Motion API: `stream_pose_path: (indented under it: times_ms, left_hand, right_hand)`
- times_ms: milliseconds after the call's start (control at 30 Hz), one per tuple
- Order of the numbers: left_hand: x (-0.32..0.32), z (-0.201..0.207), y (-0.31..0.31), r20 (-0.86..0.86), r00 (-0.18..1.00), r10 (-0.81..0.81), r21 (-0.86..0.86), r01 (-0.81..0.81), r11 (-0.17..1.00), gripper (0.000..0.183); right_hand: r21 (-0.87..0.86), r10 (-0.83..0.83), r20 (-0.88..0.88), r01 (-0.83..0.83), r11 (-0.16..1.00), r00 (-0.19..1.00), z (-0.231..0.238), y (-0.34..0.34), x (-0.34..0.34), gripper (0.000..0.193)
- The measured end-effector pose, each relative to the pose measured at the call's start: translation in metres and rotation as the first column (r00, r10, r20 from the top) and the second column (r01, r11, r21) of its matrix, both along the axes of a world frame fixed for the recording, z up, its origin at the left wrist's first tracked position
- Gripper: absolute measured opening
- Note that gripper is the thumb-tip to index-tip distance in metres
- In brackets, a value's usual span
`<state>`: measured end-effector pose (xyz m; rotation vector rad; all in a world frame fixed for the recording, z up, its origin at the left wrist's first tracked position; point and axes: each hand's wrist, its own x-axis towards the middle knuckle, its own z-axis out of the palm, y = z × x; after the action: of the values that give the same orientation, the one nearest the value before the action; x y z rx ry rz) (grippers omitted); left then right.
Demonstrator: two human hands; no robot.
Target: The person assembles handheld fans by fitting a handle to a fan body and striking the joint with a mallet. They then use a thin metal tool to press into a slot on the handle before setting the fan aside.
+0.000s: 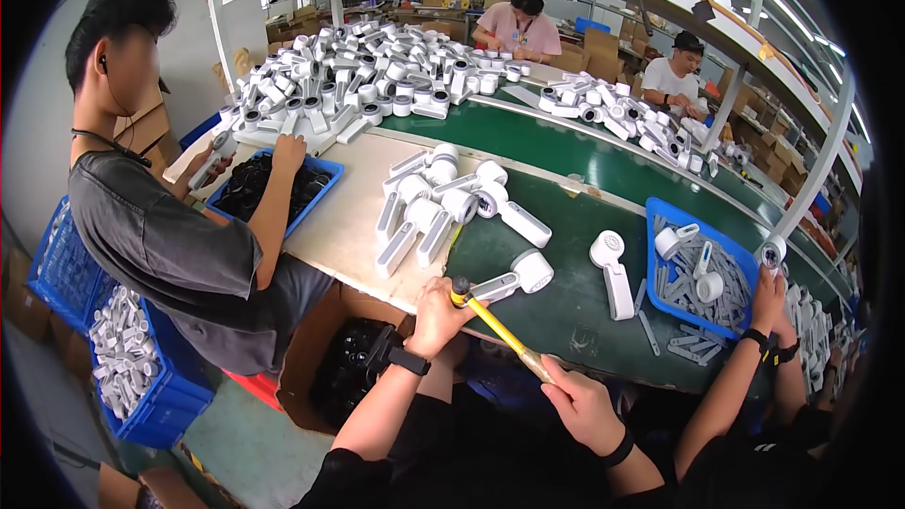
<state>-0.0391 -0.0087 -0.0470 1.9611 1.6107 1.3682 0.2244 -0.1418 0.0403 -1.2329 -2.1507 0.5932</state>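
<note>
Far left, a blue slatted crate [151,405] holds white plastic parts. A shallow blue tray [325,174] on the counter [566,311] holds glossy black pieces. Below the counter edge, a cardboard box [311,344] contains more black parts. The left hand [436,316] has its fingers closed on a white device [514,275] with a round head, lying on the green mat. The right hand [580,405] grips the wooden handle of a yellow-shafted mallet [490,320]. Right, a blue bin [679,217] holds grey-white strips.
</note>
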Motion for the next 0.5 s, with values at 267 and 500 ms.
stream_pose_path:
  times_ms: [267,500]
  left_hand:
    - [0.0,0.009,-0.005,0.002,1.0,-0.014,-0.008,0.014,1.0,0.03]
    - [0.001,0.014,-0.005,-0.027,1.0,-0.014,-0.026,0.013,1.0,0.027]
  right_hand:
    - [0.087,-0.035,-0.1,0.044,0.995,0.994,-0.007,0.003,0.018,0.045]
    - [0.056,-0.163,-0.101,0.169,0.984,0.982,-0.011,0.009,0.031,0.045]
